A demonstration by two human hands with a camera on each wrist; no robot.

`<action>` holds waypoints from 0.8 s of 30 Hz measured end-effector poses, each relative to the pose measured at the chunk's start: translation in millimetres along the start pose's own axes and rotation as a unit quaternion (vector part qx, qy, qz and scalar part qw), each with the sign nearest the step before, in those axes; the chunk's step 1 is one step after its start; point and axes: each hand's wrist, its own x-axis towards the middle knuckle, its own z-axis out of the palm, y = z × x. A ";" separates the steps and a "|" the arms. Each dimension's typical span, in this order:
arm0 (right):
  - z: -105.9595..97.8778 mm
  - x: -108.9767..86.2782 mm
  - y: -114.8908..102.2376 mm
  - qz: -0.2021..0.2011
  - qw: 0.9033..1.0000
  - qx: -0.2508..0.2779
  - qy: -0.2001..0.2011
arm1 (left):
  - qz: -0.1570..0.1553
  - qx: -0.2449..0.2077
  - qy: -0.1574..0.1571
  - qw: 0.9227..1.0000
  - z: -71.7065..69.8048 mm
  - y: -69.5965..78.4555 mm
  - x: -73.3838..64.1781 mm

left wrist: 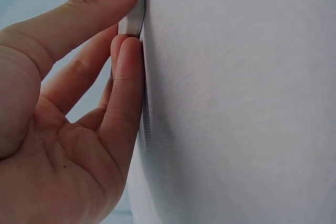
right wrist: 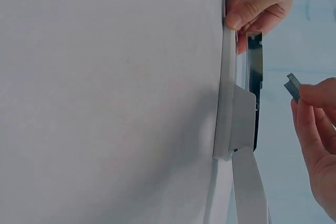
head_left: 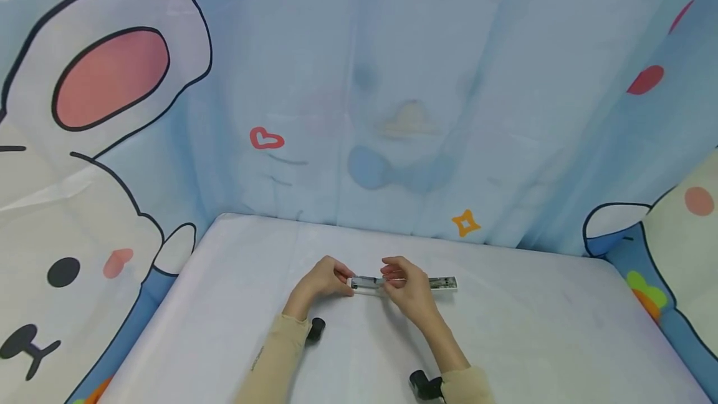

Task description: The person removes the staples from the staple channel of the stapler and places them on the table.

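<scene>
A white stapler point(head_left: 367, 282) lies lengthwise on the white table, opened up. Its long base point(right wrist: 226, 108) and dark metal magazine point(right wrist: 255, 66) show in the right wrist view, where the raised cover point(right wrist: 249, 192) swings away from the far end. My left hand point(head_left: 324, 278) grips the left end of the base, thumb point(left wrist: 113, 1) on one side and fingertips at the end. Between thumb and fingers my right hand point(head_left: 408, 292) pinches a short grey staple strip point(right wrist: 292, 86), held apart from the magazine. In the head view this hand covers the stapler's middle.
White cloth covers the table point(head_left: 550, 317). A blue curtain point(head_left: 314, 80) with cartoon prints hangs behind it and along both sides. Black wrist devices show beside the left sleeve point(head_left: 275, 354) and the right sleeve point(head_left: 465, 385).
</scene>
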 end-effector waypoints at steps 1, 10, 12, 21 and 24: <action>-1.6 -1.6 -1.0 0.002 1.000 0.005 0.000 | 0.003 0.002 0.000 1.000 -0.3 0.3 0.4; -13.7 -21.1 -1.6 0.032 0.999 -0.002 -0.022 | -0.003 -0.001 -0.001 1.000 -1.4 3.4 -2.7; -16.5 -25.4 -0.3 0.042 0.999 -0.011 -0.030 | -0.002 -0.001 0.001 1.000 -1.3 3.6 -3.4; -36.8 -45.1 13.2 0.063 0.996 -0.031 -0.057 | 0.001 -0.005 0.002 1.000 0.1 4.3 -3.9; -41.5 -49.1 17.4 0.067 0.995 -0.040 -0.069 | 0.003 -0.006 0.003 1.000 0.2 4.1 -3.8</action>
